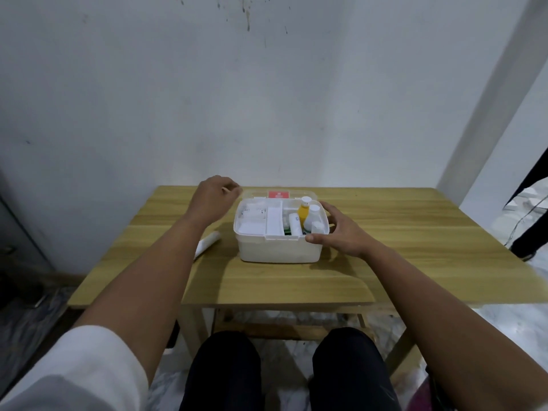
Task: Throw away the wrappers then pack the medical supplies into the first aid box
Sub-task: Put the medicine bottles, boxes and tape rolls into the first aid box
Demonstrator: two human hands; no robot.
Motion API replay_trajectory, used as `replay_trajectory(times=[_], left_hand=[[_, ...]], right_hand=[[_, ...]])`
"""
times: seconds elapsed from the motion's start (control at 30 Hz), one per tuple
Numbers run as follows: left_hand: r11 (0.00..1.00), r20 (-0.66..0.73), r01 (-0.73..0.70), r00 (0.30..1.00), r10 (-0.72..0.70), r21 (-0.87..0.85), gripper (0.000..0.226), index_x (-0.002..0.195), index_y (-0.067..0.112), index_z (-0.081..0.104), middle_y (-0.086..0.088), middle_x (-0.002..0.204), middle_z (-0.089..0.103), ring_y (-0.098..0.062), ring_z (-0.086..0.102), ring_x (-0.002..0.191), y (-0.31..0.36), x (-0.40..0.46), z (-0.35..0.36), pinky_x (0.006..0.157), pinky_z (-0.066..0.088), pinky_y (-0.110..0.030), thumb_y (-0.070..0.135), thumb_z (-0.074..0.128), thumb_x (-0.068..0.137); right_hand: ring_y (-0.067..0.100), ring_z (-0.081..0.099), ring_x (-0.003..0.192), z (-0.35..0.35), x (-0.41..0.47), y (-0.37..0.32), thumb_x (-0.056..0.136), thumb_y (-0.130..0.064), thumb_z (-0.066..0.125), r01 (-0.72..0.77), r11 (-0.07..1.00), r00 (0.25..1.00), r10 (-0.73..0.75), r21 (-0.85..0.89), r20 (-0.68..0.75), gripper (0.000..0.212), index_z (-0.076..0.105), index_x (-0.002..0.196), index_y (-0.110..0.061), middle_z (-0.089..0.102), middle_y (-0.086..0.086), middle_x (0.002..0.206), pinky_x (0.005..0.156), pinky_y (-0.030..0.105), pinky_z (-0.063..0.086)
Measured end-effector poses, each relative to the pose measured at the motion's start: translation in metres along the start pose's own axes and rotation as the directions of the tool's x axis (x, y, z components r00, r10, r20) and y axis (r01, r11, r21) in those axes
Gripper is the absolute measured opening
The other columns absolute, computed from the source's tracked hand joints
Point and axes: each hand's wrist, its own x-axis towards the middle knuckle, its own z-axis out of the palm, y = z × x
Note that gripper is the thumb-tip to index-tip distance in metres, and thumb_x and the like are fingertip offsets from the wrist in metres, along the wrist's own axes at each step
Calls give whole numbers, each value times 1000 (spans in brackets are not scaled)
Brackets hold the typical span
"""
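A white first aid box (278, 250) stands open in the middle of the wooden table (400, 247). Its tray holds a yellow bottle (303, 215), white bottles and white rolls. The lid (278, 194), with a red label, lies open behind the box. My right hand (341, 232) grips the box's right side, thumb on the front right corner and fingers over the rim. My left hand (215, 197) is at the lid's back left corner with its fingers curled; whether it holds the lid is hidden. A white tube (207, 244) lies on the table left of the box.
The table stands against a white wall (267, 99). My knees (290, 372) are under its front edge. Dark clutter lies on the floor at the left, and a dark stand (530, 226) and cables are at the far right.
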Motion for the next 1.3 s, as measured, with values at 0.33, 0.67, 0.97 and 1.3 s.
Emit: replay_trajectory(times=[0.33, 0.67, 0.97, 1.3], left_hand=[[780, 400, 161, 785, -472, 605, 40, 87, 13, 76, -5, 82, 74, -22, 71, 75, -37, -34, -24, 73, 59, -35, 51, 71, 77], [850, 229, 301, 875, -426, 432, 27, 82, 13, 75, -4, 72, 73, -22, 71, 66, -22, -27, -36, 70, 60, -37, 38, 81, 73], [955, 220, 276, 930, -294, 106, 26, 93, 4, 65, -12, 81, 76, -28, 76, 78, 71, -1, -25, 76, 64, -46, 20, 80, 79], [946, 333, 244, 893, -304, 212, 23, 68, 7, 59, -7, 54, 65, -22, 60, 43, 97, -7, 29, 53, 52, -25, 17, 75, 80]], right_hand=[[17, 59, 125, 3, -4, -4, 42, -85, 84, -12, 1000, 1000, 12, 10, -23, 138, 27, 160, -40, 57, -3, 144, 103, 39, 53], [17, 59, 126, 3, -10, -11, 60, -64, 92, -44, 999, 999, 44, 2, -20, 121, 28, 160, -40, 57, -5, 143, 103, 38, 52], [16, 56, 123, 2, -9, -13, 63, -59, 93, -63, 998, 998, 63, -7, -21, 119, 29, 160, -38, 56, -4, 139, 98, 33, 49], [10, 61, 119, -1, -13, -8, 57, -64, 94, -61, 998, 998, 61, -8, -11, 122, 31, 159, -41, 60, -5, 137, 104, 39, 53]])
